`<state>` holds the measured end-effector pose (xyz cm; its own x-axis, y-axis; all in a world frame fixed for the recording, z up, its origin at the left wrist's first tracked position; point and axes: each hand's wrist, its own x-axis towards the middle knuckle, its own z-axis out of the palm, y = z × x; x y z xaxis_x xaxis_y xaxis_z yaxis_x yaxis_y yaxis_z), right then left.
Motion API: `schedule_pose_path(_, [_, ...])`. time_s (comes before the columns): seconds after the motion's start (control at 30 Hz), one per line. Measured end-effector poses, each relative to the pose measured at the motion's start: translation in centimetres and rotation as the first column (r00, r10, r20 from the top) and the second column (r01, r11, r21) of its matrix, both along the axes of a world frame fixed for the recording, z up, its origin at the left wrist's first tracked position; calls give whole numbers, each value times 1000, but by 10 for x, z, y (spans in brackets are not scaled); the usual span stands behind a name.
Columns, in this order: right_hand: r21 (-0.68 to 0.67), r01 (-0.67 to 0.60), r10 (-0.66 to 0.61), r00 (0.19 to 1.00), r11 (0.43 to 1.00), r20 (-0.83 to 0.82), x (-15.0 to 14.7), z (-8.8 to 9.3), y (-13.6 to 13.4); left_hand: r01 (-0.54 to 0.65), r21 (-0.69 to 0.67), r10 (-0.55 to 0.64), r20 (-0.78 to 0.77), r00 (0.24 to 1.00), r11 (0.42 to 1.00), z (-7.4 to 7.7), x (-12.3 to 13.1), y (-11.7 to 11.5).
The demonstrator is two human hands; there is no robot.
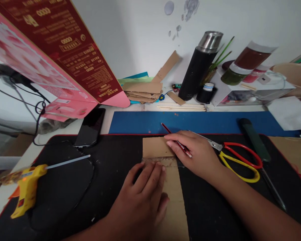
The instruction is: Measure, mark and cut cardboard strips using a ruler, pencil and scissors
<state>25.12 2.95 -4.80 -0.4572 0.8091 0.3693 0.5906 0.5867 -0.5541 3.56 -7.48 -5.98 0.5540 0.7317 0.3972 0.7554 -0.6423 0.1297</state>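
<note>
A strip of brown cardboard point(174, 187) lies lengthwise in front of me on a black mat. Across it sits a narrow see-through strip that looks like a ruler point(169, 162). My left hand point(146, 190) rests palm down on the cardboard, fingers stretched out, their tips pressing the ruler's near edge. At the cardboard's upper right, my right hand point(193, 150) is closed on a red-and-black pencil point(182, 146), which slants up to the left. Scissors point(237, 157) with red and yellow handles lie just right of that hand, which partly hides their blades.
A yellow glue gun point(27, 187) with a glue stick lies left, its cord crossing the mat. A phone point(91, 127) and a pink-and-red box point(90, 57) stand behind. Cardboard scraps point(142, 90), a black flask point(199, 67) and a green-handled screwdriver point(256, 140) are further round.
</note>
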Motion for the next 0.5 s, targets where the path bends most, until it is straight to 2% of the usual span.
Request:
schedule_pose_path(0.17, [-4, 1, -1, 1000, 1000, -6, 0, 1, 0, 9, 4, -9, -7, 1000, 1000, 1, 1, 2])
schedule_pose_path(0.3, [-35, 37, -43, 986, 999, -164, -2, 11, -7, 4, 5, -4, -1, 1000, 1000, 1, 1, 1])
schedule_pose_path(0.4, [-207, 108, -184, 903, 972, -389, -5, 24, -18, 7, 0, -7, 5, 1000, 1000, 2, 1, 0])
schedule_pose_path(0.5, [-404, 7, -263, 769, 915, -583, -9, 33, -25, 8, -6, -8, 18, 1000, 1000, 2, 1, 0])
